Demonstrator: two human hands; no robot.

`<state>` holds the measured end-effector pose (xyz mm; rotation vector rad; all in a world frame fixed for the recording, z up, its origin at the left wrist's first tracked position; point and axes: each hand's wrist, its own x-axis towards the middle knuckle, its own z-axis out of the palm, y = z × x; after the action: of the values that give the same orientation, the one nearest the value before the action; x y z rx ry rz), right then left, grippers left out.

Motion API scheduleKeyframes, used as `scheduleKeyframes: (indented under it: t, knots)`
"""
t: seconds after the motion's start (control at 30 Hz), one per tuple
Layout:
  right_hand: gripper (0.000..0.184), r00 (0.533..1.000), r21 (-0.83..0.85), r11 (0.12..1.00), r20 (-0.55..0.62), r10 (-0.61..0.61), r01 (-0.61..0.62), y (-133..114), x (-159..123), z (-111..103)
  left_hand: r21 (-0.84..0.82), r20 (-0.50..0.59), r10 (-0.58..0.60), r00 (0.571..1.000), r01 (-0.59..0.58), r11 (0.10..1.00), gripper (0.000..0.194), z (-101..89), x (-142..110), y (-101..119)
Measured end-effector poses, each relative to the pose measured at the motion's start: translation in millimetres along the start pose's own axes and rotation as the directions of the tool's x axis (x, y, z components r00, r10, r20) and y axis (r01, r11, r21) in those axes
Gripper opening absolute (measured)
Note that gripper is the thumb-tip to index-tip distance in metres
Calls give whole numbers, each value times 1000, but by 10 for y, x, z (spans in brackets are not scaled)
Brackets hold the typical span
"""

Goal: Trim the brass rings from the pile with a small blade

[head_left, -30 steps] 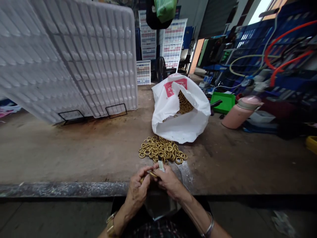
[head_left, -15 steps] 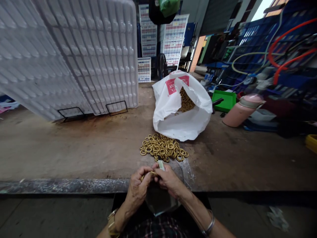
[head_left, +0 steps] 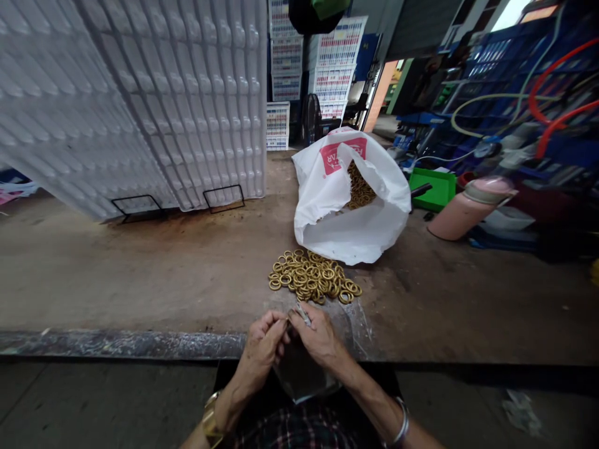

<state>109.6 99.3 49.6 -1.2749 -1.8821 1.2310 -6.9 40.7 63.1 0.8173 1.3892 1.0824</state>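
Both hands meet in front of the bench edge, fingertips almost touching. My left hand (head_left: pixel 264 340) is closed in a pinch on a brass-coloured ring, which the fingers mostly hide. My right hand (head_left: pixel 318 337) is closed around a small tool with a pale grip (head_left: pixel 304 315); its working end cannot be made out. Just beyond the hands, a loose pile of brass-coloured rings (head_left: pixel 309 277) lies on the bench. Behind it a torn white sack (head_left: pixel 311 199) lies open, with more rings (head_left: pixel 360 189) inside. Below my hands, over the lap, is a dark container or bag (head_left: pixel 304 374) with a pale edge.
Tall ribbed plastic trays (head_left: pixel 187 106) stand at the left in black wire holders (head_left: pixel 224 198). To the right are a green tray (head_left: pixel 435 189) and a pink spray bottle (head_left: pixel 453 215). Stacked white crates (head_left: pixel 334 56) rise behind the wooden bench (head_left: pixel 140 268).
The view has shifted slightly. My fingertips have come closer together, and the ring that showed in my left fingers is now mostly covered. The tool in my right hand has tilted.
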Motion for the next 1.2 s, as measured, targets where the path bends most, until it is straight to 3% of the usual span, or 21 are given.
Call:
scheduleKeyframes:
  t: [0.13, 0.37, 0.5, 0.67, 0.83, 0.97, 1.1, 1.2]
  knots:
    - [23, 999, 82, 996, 24, 34, -36, 10, -3, 0, -90, 83, -14, 996, 22, 996, 30, -23, 3, -20]
    - [22, 998, 114, 992, 43, 41, -45, -17, 8, -16, -166, 113, -7, 994, 26, 986, 29, -17, -27, -43]
    - [20, 999, -98, 995, -43, 22, -26, -1, -2, -58, -163, 71, -8, 997, 19, 986, 30, -16, -37, -39]
    - [13, 986, -409, 900, 126, -107, 150, -12, -107, -94, -133, 31, 9, 999, -5, 991, 29, -7, -23, -26]
    - [18, 968, -479, 850, 215, -127, 218, -32, -141, -92, -51, 8, 8, 1000, -8, 999, 27, 3, -14, 4]
    - [22, 971, -554, 810, 228, -74, 192, -12, -80, -130, -30, 32, 31, 999, -30, 999, 31, -5, -91, 40]
    - [22, 982, -626, 763, 180, -56, 158, 47, 23, -113, -137, 149, 37, 988, -17, 990, 29, -29, -194, 78]
    - [22, 978, -600, 774, 163, -127, 201, 73, 132, 1, -310, 161, 38, 986, 14, 951, 28, -59, -199, 69]
